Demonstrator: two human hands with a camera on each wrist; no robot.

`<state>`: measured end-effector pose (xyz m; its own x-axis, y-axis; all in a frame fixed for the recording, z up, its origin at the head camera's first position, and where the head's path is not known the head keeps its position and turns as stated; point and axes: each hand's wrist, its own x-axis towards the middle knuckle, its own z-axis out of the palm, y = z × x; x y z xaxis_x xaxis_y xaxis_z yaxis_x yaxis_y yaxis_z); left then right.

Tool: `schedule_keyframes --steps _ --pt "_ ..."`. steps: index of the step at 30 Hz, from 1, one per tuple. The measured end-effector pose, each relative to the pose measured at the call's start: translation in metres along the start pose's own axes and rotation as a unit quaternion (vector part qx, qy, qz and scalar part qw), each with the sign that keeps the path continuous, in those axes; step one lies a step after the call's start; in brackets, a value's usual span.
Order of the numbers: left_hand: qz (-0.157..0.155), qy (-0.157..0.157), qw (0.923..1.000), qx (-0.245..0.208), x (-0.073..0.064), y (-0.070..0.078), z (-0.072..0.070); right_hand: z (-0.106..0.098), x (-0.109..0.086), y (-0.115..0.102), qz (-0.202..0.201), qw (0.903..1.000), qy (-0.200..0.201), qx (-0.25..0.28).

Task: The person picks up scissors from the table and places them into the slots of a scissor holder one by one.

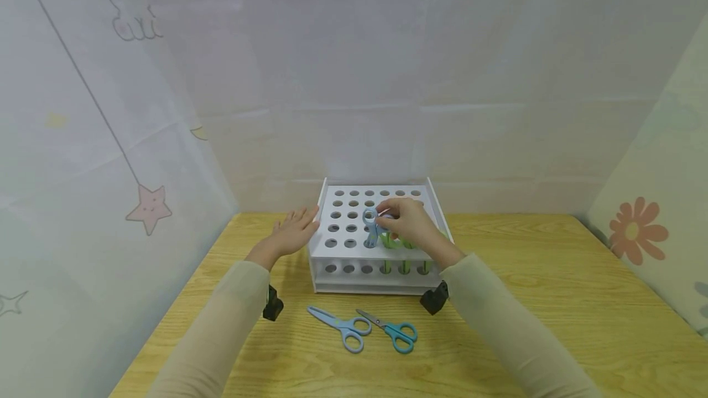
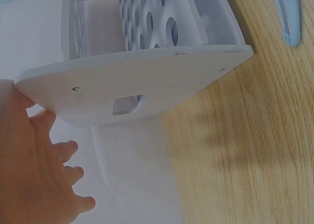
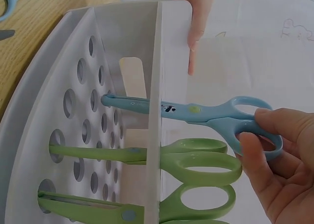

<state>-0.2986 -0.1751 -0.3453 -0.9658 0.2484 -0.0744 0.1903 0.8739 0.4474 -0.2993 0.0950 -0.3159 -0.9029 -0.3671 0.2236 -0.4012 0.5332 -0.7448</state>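
Note:
A white rack (image 1: 359,253) with rows of round holes in two levels stands on the table. My right hand (image 1: 406,220) pinches a handle loop of the light blue scissors (image 3: 211,113) between thumb and fingers. Their closed blades point down through a hole in the top panel, with the tip close to the lower panel's holes. Beside them, several green scissors (image 3: 196,167) stand in the front row, blades down through both levels. My left hand (image 1: 293,232) touches the rack's left side panel (image 2: 147,77), its fingers spread.
On the table (image 1: 498,324) in front of the rack lie light blue scissors (image 1: 337,323) and, to their right, teal-handled scissors (image 1: 398,331) with metal blades. Behind the rack hangs a pale cloth backdrop (image 1: 359,109), with printed cloth at both sides.

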Motion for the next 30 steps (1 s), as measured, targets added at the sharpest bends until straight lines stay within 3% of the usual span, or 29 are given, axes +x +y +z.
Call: schedule_keyframes --steps 9,30 --pt "0.003 -0.001 1.0000 -0.001 0.0005 -0.0011 0.0011 0.0043 -0.0003 0.0029 -0.047 0.9966 0.001 -0.068" --pt "0.009 -0.005 0.9999 -0.003 0.0017 -0.0003 0.0011 0.0085 -0.0023 0.0039 -0.040 0.9961 -0.033 -0.072"
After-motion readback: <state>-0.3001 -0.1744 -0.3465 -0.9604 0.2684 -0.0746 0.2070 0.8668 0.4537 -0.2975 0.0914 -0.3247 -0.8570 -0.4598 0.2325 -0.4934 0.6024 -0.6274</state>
